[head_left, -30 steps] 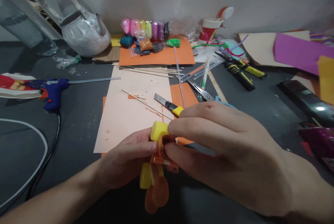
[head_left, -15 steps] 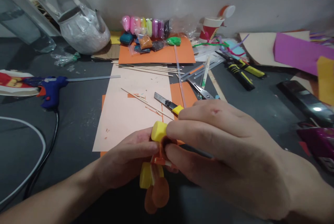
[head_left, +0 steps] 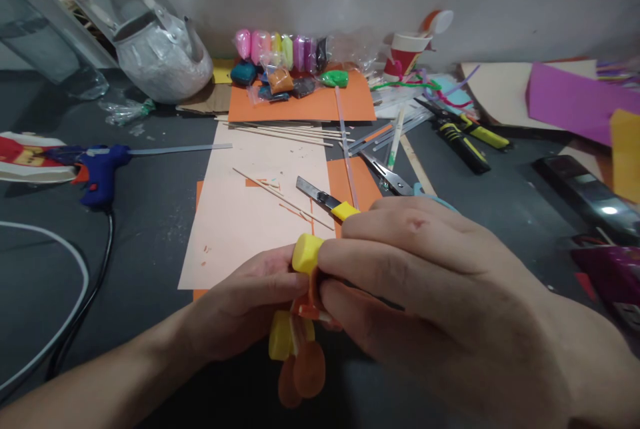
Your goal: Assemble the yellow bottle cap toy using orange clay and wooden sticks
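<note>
Between my two hands is a small craft model of yellow cylinders, thin sticks and orange pieces. My left hand (head_left: 237, 302) is closed round it from the left, its thumb lying along the middle. From the right, my right hand (head_left: 430, 295) pinches an orange piece beside the upper yellow cylinder (head_left: 306, 253), and its fingers hide much of that end. The lower yellow cylinder (head_left: 281, 335) and two orange discs (head_left: 311, 369) on sticks hang below. Just beyond the hands lies a yellow box cutter (head_left: 345, 210), blade extended, on pale paper (head_left: 220, 235).
At left lies a blue glue gun (head_left: 100, 175) with its cord, below a silver kettle (head_left: 160, 62). Scissors (head_left: 395, 181), yellow-black pliers (head_left: 463, 142) and glue sticks (head_left: 345, 142) lie to the right. Bagged clay (head_left: 280, 59) sits at the back. A dark phone-like object (head_left: 585, 189) is far right.
Both hands keep the same grip on the craft model. My right hand has shifted very slightly, and more of the scissors' blue handle shows behind it.
</note>
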Motion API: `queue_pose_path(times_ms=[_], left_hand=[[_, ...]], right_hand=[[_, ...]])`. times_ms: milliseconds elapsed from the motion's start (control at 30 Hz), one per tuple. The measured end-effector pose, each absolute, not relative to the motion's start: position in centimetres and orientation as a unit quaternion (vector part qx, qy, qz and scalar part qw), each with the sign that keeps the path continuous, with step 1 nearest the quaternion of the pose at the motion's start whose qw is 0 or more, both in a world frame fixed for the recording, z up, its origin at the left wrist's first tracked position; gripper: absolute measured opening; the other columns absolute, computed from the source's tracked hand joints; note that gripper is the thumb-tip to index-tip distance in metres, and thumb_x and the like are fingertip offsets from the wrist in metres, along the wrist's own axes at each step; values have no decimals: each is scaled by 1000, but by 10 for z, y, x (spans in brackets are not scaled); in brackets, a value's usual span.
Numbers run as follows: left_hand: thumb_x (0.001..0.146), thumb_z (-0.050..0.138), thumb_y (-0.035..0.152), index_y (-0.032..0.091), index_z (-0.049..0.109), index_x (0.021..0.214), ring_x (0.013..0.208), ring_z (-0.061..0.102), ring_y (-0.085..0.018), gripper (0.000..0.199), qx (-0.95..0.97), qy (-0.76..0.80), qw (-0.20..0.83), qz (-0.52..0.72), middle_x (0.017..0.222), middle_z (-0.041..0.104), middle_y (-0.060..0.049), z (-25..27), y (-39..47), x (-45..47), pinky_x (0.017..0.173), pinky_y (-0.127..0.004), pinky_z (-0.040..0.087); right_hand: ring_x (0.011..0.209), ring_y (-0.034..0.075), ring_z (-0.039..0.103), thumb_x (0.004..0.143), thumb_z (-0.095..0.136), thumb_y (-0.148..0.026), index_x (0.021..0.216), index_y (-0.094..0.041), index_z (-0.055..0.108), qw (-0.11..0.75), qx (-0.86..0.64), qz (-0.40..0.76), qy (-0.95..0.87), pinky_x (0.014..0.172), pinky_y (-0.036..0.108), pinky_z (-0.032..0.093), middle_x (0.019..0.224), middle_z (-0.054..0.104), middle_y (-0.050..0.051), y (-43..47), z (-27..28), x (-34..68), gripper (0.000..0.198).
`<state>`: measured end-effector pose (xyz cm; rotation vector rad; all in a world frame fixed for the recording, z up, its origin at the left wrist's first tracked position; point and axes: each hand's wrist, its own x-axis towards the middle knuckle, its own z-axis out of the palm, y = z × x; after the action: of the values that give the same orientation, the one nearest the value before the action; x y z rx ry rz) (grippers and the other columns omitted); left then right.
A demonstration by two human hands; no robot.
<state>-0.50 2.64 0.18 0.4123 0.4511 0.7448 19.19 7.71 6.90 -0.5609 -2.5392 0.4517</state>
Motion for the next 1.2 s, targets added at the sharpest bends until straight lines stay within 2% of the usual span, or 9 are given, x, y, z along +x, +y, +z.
queue_pose_path(times_ms=[167, 300, 400, 500, 600, 700, 833, 1000, 1200], left_hand=[[88, 72, 33, 14, 75, 103, 73, 65, -14, 25, 198, 212, 889, 354, 80, 70, -5, -1, 27, -7, 71, -18, 50], [89, 69, 32, 15, 75, 110, 77, 67, -15, 27, 198, 208, 886, 363, 89, 70, -6, -3, 27, -9, 81, -24, 54], [90, 67, 28, 16, 76, 109, 80, 65, -13, 23, 201, 206, 881, 376, 91, 69, -4, -2, 27, -9, 85, -24, 54], [91, 66, 25, 18, 76, 115, 86, 64, -13, 27, 215, 210, 863, 405, 99, 71, -4, 0, 28, -10, 85, -21, 52], [93, 64, 24, 22, 70, 130, 94, 68, -15, 38, 220, 222, 847, 429, 108, 73, -4, 0, 28, -12, 86, -22, 50], [95, 63, 27, 21, 69, 128, 91, 69, -16, 35, 220, 228, 841, 439, 101, 74, -5, 1, 28, -13, 81, -22, 50], [94, 65, 27, 18, 71, 115, 87, 71, -16, 24, 218, 241, 839, 436, 95, 75, -5, 2, 27, -13, 81, -23, 52], [93, 67, 29, 26, 69, 125, 89, 73, -17, 33, 192, 226, 851, 433, 100, 77, -4, 3, 27, -12, 89, -27, 55], [97, 60, 23, 26, 70, 124, 95, 72, -16, 30, 215, 178, 855, 438, 104, 76, -4, 4, 29, -9, 94, -25, 53]], right_hand=[[93, 13, 65, 94, 62, -12, 92, -23, 60, 253, -202, 161, -932, 91, 26, 50, 100, 70, -1, 78, 74, 193, 11], [86, 10, 66, 97, 60, -13, 96, -20, 63, 257, -200, 180, -928, 78, 20, 53, 94, 71, -1, 83, 85, 195, 7], [85, 12, 65, 97, 61, -12, 96, -21, 67, 264, -208, 137, -932, 75, 24, 54, 96, 73, -1, 85, 88, 198, 11], [84, 14, 65, 96, 63, -13, 94, -20, 69, 278, -200, 88, -936, 75, 28, 54, 98, 73, 3, 86, 83, 201, 10], [90, 13, 66, 99, 62, -18, 98, -17, 70, 296, -198, 98, -929, 85, 26, 54, 98, 71, 5, 85, 76, 201, 9], [93, 13, 66, 100, 60, -18, 99, -16, 70, 288, -218, 99, -927, 86, 24, 54, 99, 71, 6, 85, 70, 198, 10], [87, 11, 63, 98, 65, -19, 94, -16, 68, 289, -224, 100, -925, 77, 22, 50, 97, 71, 4, 84, 65, 194, 6], [79, 10, 57, 99, 62, -17, 96, -16, 68, 282, -215, 122, -927, 69, 24, 44, 92, 67, 2, 80, 62, 192, 7], [81, 12, 58, 99, 63, -18, 95, -14, 71, 270, -200, 153, -929, 72, 26, 45, 92, 67, 4, 80, 60, 193, 10]])
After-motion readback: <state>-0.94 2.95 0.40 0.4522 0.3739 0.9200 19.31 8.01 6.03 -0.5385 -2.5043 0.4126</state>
